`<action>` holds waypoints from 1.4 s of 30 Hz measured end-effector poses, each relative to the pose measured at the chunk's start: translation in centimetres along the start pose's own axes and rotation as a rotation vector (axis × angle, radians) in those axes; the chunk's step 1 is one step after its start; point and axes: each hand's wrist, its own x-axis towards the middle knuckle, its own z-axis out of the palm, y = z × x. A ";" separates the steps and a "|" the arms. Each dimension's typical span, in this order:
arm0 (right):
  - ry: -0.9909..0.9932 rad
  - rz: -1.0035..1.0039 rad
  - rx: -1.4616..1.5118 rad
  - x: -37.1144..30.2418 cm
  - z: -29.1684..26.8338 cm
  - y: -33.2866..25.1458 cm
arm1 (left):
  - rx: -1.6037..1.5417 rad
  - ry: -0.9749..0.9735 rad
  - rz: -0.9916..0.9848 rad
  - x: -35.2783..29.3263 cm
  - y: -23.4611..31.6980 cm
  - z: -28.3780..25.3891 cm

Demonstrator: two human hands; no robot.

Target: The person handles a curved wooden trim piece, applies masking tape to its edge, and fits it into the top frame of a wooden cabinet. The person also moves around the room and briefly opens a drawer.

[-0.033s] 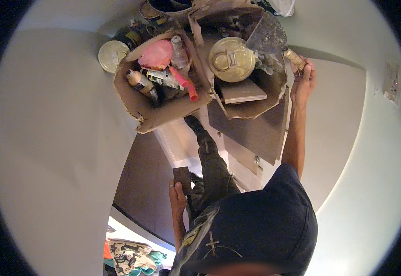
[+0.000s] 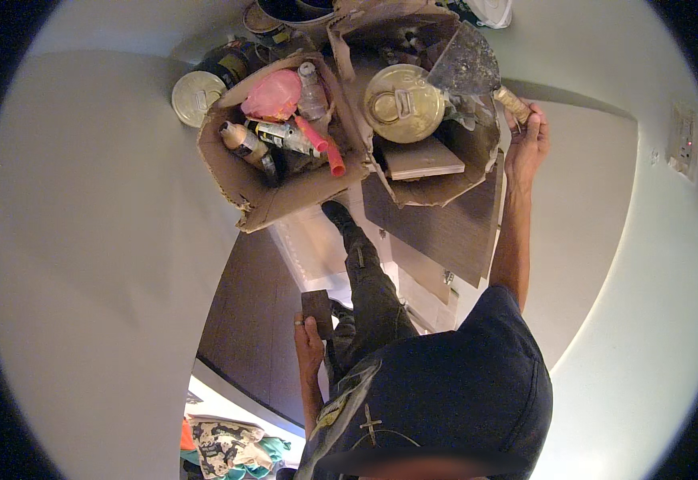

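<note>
In my right hand (image 2: 530, 138) is a putty knife (image 2: 469, 64), gripped by its wooden handle. Its wide, speckled grey blade points up and left over the right cardboard box (image 2: 445, 192). My left hand (image 2: 309, 346) is closed on a dark brown rectangular block (image 2: 317, 314), held low near my leg. A round gold-coloured tin (image 2: 405, 104) with a lid and a pale flat board (image 2: 425, 162) lie in the right box. The left cardboard box (image 2: 285, 200) contains a pink rounded thing (image 2: 273, 94), a clear bottle (image 2: 310, 90), a tan-topped bottle (image 2: 242, 142) and red tube-like pieces (image 2: 335, 158).
Another lidded tin (image 2: 197, 98) lies left of the boxes; more containers (image 2: 269, 24) stand behind. Below the right box is a brown panel (image 2: 437, 212). A wall socket (image 2: 683, 142) sits at far right. Cloths (image 2: 233, 448) lie at lower left.
</note>
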 end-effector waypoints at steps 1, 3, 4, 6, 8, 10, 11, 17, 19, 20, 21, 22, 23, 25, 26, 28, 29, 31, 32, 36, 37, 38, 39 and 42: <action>0.016 0.020 0.022 -0.5 -0.4 0.2 | 0.042 0.033 0.006 -0.2 0.0 -0.2; -0.004 0.032 0.080 -1.3 -1.2 0.6 | -0.021 -0.020 -0.024 -0.4 0.4 -0.3; 0.048 0.079 0.087 -1.5 -1.5 0.8 | -0.056 -0.036 -0.039 -0.4 0.6 -0.3; 0.063 0.117 0.141 -1.6 -2.2 1.3 | -0.057 -0.070 -0.001 -0.3 1.2 -0.2; 0.085 0.133 0.138 -1.7 -2.3 1.5 | -0.047 -0.094 -0.021 -0.1 1.6 -0.1; 0.085 0.113 0.116 -2.0 -1.9 1.1 | -0.011 -0.108 -0.117 -0.2 1.7 0.0; 0.074 0.078 0.088 -2.4 -1.5 0.6 | 0.002 -0.105 -0.098 -0.4 1.6 0.1; -0.044 -0.309 -0.438 -3.6 4.0 -5.2 | -0.075 -0.100 -0.032 -0.7 0.3 0.4; -0.198 -0.513 -0.674 -2.7 6.2 -6.9 | -0.081 -0.118 -0.007 -0.6 0.0 0.5; -0.268 -0.584 -0.773 -1.8 7.4 -7.2 | -0.088 -0.136 -0.025 -0.6 -0.2 0.4; -0.342 -0.668 -0.821 -0.9 8.8 -7.2 | -0.095 -0.154 -0.044 -0.5 -0.3 0.4; -0.417 -0.720 -0.879 0.1 10.1 -7.0 | -0.103 -0.166 -0.066 -0.5 -0.5 0.4; -0.495 -0.673 -0.965 1.4 11.5 -6.6 | -0.083 -0.162 -0.038 -0.6 -0.6 0.4; -0.590 -0.659 -1.031 2.4 12.5 -6.3 | -0.041 -0.146 0.006 -0.7 -0.8 0.3; -0.606 -0.691 -1.013 2.7 12.7 -6.0 | -0.023 -0.116 0.020 -0.8 -0.9 0.3; -0.567 -0.636 -0.969 1.6 12.1 -5.5 | 0.014 -0.063 0.039 -1.0 -0.9 0.4; -0.506 -0.563 -0.939 0.1 11.4 -5.4 | -0.002 -0.050 0.033 -1.2 -0.8 0.5; -0.439 -0.444 -0.910 -3.6 10.5 -4.7 | -0.060 0.010 0.033 -1.4 -0.6 0.7; -0.436 -0.387 -0.918 -6.9 10.1 -4.3 | -0.021 0.037 0.055 -1.4 -0.5 0.8; -0.933 0.151 -0.782 -22.4 10.5 -3.3 | 0.079 0.034 0.061 -0.9 -0.6 1.3; -1.084 0.258 -0.561 -25.8 11.2 -3.1 | 0.090 0.039 0.051 -0.6 -0.8 1.5; -1.106 0.166 -0.464 -28.7 11.5 -3.3 | 0.130 -0.001 0.108 -0.4 -1.1 1.2; -1.127 0.089 -0.365 -30.6 11.4 -3.5 | 0.146 0.012 0.172 -0.1 -1.4 1.3; -1.416 0.158 -0.356 -32.4 11.0 -3.9 | 0.009 -0.244 0.072 0.3 -2.1 0.1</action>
